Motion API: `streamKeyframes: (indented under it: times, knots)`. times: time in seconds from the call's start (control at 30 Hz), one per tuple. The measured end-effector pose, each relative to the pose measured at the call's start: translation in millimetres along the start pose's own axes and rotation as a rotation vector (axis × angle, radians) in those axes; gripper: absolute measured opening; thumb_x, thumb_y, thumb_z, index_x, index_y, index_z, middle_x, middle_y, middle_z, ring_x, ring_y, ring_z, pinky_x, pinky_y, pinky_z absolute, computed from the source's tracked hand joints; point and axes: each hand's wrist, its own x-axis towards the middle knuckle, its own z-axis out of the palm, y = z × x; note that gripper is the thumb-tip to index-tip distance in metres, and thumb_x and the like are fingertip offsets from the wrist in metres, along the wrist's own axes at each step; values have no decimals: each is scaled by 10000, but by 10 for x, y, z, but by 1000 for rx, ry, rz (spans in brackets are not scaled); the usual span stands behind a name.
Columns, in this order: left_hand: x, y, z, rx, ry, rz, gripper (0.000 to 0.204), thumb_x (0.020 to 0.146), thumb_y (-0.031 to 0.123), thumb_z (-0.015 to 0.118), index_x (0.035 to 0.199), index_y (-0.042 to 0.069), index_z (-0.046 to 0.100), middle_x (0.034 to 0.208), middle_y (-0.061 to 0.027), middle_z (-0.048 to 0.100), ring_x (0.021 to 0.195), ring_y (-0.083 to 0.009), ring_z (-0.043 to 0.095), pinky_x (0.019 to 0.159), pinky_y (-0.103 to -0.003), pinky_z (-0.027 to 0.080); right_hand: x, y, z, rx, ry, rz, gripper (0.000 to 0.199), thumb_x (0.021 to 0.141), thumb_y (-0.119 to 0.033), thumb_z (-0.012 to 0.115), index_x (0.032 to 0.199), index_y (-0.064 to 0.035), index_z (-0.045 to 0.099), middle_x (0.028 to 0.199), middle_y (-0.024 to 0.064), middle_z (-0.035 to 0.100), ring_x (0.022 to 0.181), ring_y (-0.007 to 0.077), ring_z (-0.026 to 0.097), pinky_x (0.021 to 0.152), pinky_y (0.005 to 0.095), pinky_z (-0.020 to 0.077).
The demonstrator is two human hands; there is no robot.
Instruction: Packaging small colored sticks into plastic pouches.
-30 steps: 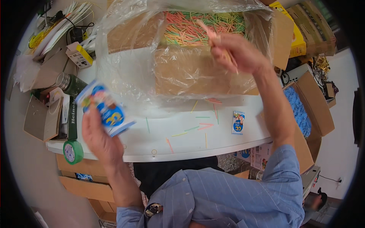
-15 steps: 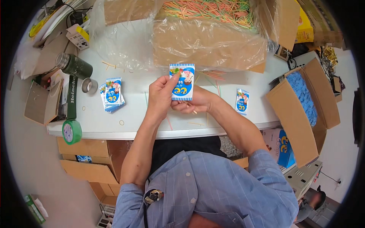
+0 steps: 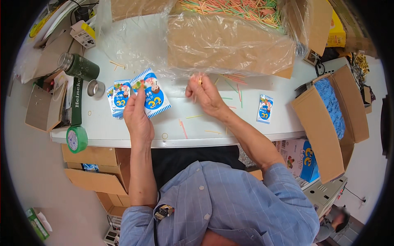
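Observation:
My left hand (image 3: 139,117) pinches a blue and white printed packet (image 3: 158,101) between thumb and fingers, tilted above the table. Just beyond it lies a small pile of similar packets (image 3: 120,98), partly covered by the held one. My right hand (image 3: 208,96) hovers over the middle of the table with its fingers curled around a few thin pale sticks (image 3: 200,80); most of their length is hidden. Scattered on the table near that hand are pink and green sticks (image 3: 239,95). One more packet (image 3: 265,109) lies flat farther right.
A large carton (image 3: 230,45) lined with clear plastic holds many coloured sticks (image 3: 242,10) at the back. Left are a green flask (image 3: 84,67), a metal cup (image 3: 95,88) and green tape (image 3: 77,139). An open carton (image 3: 318,135) with blue contents stands right.
My hands have parted: the left carried the packet leftward to the pile and tilted it, while the right turned upward, away from the packet, its fingers still curled on the sticks.

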Motion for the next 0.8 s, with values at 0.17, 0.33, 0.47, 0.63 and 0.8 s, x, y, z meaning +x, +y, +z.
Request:
streamKeyframes:
  times: [0.17, 0.33, 0.47, 0.63, 0.8]
  knots:
    - [-116, -120, -202, -9, 66, 4, 172, 987, 164, 600, 1038, 11, 660, 999, -61, 706, 856, -63, 650, 760, -215, 517, -150, 66, 109, -144, -97, -6, 240, 1034, -214, 494, 1157, -8, 480, 936, 77, 608, 901, 146, 587, 858, 296, 464]
    - [-139, -182, -285, 6, 17, -29, 200, 993, 173, 589, 1116, 27, 649, 1050, -52, 696, 911, -79, 662, 787, -224, 531, -156, 81, 82, -189, -128, -23, 216, 1018, -177, 524, 1179, -36, 495, 1002, 71, 631, 926, 131, 585, 867, 286, 457]
    - [-174, -178, -173, 13, 72, 0, 149, 986, 165, 608, 941, 28, 647, 940, -37, 694, 808, -45, 631, 705, -192, 512, -184, 114, 46, -193, -144, 34, 197, 1014, -172, 534, 1151, -33, 516, 1042, 53, 641, 934, 111, 578, 861, 271, 452]
    - [-167, -335, 0, 76, -195, 232, 107, 981, 95, 599, 920, 12, 629, 878, -20, 676, 773, -10, 582, 680, -176, 478, -198, 181, 86, -131, -140, 34, 195, 1000, -154, 557, 1152, -33, 541, 1066, 44, 644, 935, 103, 576, 847, 260, 464]
    - [-233, -670, 229, 405, -323, 204, 109, 933, 98, 658, 945, -9, 639, 1036, -102, 711, 967, -102, 621, 876, -291, 496, -255, 137, 81, 28, -137, 159, 331, 911, -93, 653, 1227, -47, 563, 1082, 77, 661, 967, 156, 633, 887, 297, 508]
